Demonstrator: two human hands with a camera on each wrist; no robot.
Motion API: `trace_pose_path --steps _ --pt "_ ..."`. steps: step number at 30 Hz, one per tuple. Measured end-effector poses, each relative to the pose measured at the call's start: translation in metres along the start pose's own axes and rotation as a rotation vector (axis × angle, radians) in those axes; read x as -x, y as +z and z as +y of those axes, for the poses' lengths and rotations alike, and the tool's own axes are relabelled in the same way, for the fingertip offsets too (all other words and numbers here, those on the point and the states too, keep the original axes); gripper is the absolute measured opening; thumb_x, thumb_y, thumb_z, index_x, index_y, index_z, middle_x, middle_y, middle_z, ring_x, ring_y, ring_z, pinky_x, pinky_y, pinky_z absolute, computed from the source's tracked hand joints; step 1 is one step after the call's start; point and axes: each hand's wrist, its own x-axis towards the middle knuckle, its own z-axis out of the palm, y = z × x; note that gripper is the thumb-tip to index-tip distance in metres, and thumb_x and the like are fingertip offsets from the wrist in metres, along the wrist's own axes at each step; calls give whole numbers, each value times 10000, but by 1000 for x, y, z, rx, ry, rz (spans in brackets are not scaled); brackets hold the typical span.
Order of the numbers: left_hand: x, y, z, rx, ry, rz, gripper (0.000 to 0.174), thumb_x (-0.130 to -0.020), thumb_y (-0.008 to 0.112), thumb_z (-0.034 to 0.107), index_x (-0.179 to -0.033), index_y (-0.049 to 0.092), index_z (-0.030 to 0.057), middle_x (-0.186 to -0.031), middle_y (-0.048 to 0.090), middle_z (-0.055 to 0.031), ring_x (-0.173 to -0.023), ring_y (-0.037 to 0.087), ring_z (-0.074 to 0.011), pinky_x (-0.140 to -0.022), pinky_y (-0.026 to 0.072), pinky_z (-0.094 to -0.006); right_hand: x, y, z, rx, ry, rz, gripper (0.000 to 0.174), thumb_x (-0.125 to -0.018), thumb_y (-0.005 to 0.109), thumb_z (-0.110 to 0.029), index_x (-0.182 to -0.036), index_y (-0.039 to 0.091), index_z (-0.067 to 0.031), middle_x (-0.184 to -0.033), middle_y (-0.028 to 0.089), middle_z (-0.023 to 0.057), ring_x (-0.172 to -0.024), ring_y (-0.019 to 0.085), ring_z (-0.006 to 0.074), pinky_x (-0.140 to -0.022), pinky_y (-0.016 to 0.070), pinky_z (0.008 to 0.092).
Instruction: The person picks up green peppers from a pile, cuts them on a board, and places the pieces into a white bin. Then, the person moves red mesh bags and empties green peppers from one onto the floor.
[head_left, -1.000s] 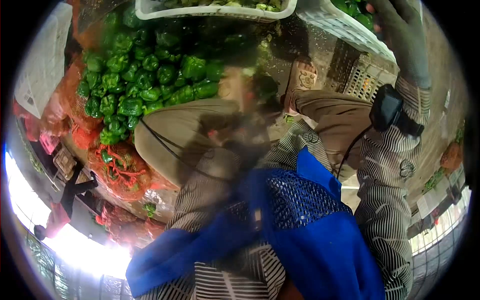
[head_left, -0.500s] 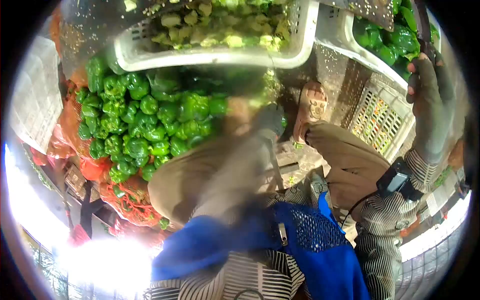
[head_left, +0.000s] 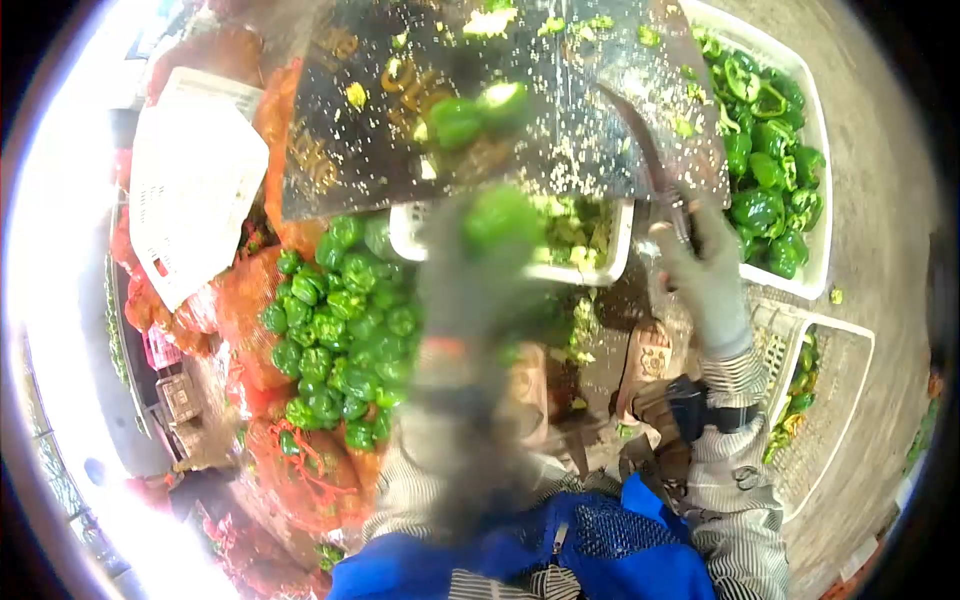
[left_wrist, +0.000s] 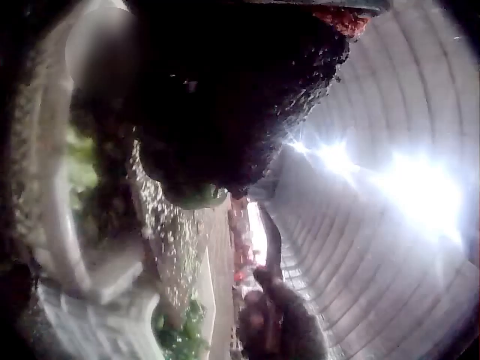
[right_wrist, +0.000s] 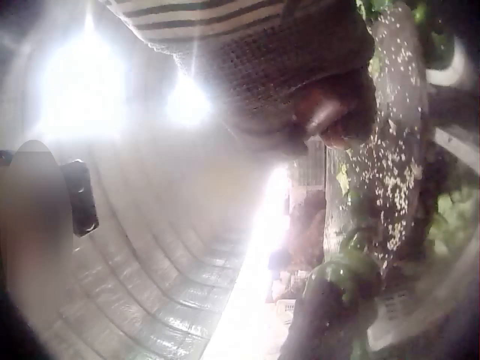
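Observation:
In the head view my right hand (head_left: 708,280), gloved with bare fingertips, grips the handle of a curved knife (head_left: 640,130), its blade over the right side of a seed-strewn dark board (head_left: 560,60). Motion blurs my left hand (head_left: 460,280); a green pepper (head_left: 503,218) is at its fingers, near the board's front edge. Further up, blurred green pepper pieces (head_left: 455,122) show over the board. The left wrist view has my dark left glove (left_wrist: 240,90) with a bit of green pepper (left_wrist: 196,196) beyond it. My right glove (right_wrist: 277,82) fills the top of the right wrist view.
Whole peppers (head_left: 345,320) lie heaped at left beside red net bags (head_left: 300,470). A white crate (head_left: 822,150) of peppers stands right of the board, another crate (head_left: 610,262) of trimmings partly under it. A lower crate (head_left: 850,400) stands at right, near the feet.
The head view has tilted toward the board, bringing it into view. My left hand has come up from beside the pepper heap with a pepper; my right hand, holding the knife, is now at the board's edge.

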Motion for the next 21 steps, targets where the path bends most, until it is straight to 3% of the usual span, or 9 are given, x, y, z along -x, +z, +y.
trace_pose_path --steps 2,4,8,9,12,16,18,19,21 --pt "-68 -11 -64 -282 205 109 579 -875 711 248 -1352 457 39 -1300 524 -198 -1202 522 -271 -1011 428 -380 0 27 -11 -137 82 -74 453 -886 601 -206 -1286 546 0 -1062 680 177 -861 621 192 -786 500 330" --pt "-107 -10 -97 -226 174 195 568 -899 675 291 -1357 454 37 -1317 517 -202 -1204 523 -293 -1023 417 -390 -4 52 -14 -6 26 -113 487 -894 615 -201 -1321 519 11 -1007 654 119 -792 618 203 -743 522 337" --pt "-129 -14 -106 -327 36 305 564 -969 540 406 -1370 441 21 -1359 499 -208 -1221 511 -345 -1049 394 -410 -18 101 -29 0 125 -285 528 -906 600 -242 -1350 486 19 -1224 611 238 -1092 619 306 -965 466 362" --pt "-124 -15 -107 -588 240 245 543 -995 479 408 -1370 440 18 -1358 497 -208 -1229 494 -364 -1053 389 -418 -20 114 -26 -1 123 -287 528 -906 600 -242 -1350 486 19 -1224 611 238 -1092 619 306 -965 466 362" --pt "-132 -17 -108 -645 238 267 518 -1011 445 394 -1367 446 18 -1345 489 -206 -1242 469 -359 -1058 382 -422 -26 144 -16 221 -70 -278 541 -922 589 -232 -1381 457 20 -1275 583 248 -1150 605 321 -995 460 361" --pt "-142 -13 -130 -275 210 317 474 -1017 436 366 -1355 464 35 -1335 478 -199 -1256 440 -354 -1068 373 -424 -35 161 -27 288 -2 -405 541 -931 565 -175 -1408 410 27 -1266 579 253 -1132 606 359 -985 474 384" --pt "-140 -16 -130 -916 326 262 765 -747 763 366 -1378 391 143 -1385 396 -151 -1300 425 -344 -1066 419 -372 -37 168 -28 430 2 -420 532 -912 582 -181 -1372 422 34 -1200 608 252 -1073 630 370 -938 502 411" --pt "-140 -17 -128 -915 323 261 765 -747 763 366 -1378 391 143 -1385 396 -151 -1300 425 -344 -1066 419 -372 -39 172 -29 432 2 -423 532 -912 582 -181 -1372 422 34 -1200 608 252 -1073 630 370 -938 502 411" --pt "-141 -17 -124 -963 359 248 449 -995 488 379 -1314 497 63 -1329 491 -181 -1205 496 -331 -1034 411 -420 -43 179 -32 432 -29 -468 567 -849 658 -193 -1325 440 25 -1112 639 239 -1010 652 370 -886 530 421"
